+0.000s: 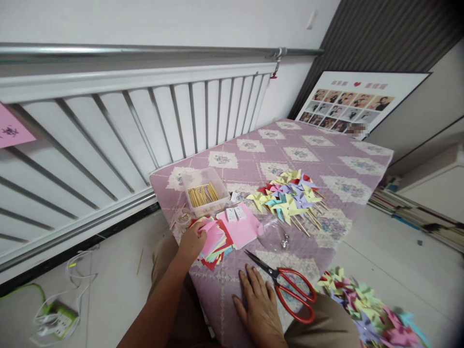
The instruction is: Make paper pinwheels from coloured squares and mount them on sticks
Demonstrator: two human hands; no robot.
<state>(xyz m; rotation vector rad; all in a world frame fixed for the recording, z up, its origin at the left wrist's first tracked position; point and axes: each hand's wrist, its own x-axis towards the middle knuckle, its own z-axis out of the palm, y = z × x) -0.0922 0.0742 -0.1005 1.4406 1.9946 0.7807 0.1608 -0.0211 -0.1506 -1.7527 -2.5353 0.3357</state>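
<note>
My left hand (193, 240) rests on a stack of coloured paper squares (216, 241), its fingers pinching the top pink sheet (211, 235). My right hand (259, 304) lies flat and open on the purple patterned cloth (326, 159) of the low table, just left of red-handled scissors (290, 287). A pile of finished paper pinwheels on sticks (288, 195) lies farther out on the cloth. Small white labels (235, 212) sit on a pink sheet beyond the stack.
A clear plastic box of wooden sticks (203, 194) and a small round container (182, 218) stand at the table's left corner. More pinwheels (366, 309) lie at my right knee. A white slatted rail (145, 125), a photo board (348, 104), floor cables (58, 319), stacked books (406, 212).
</note>
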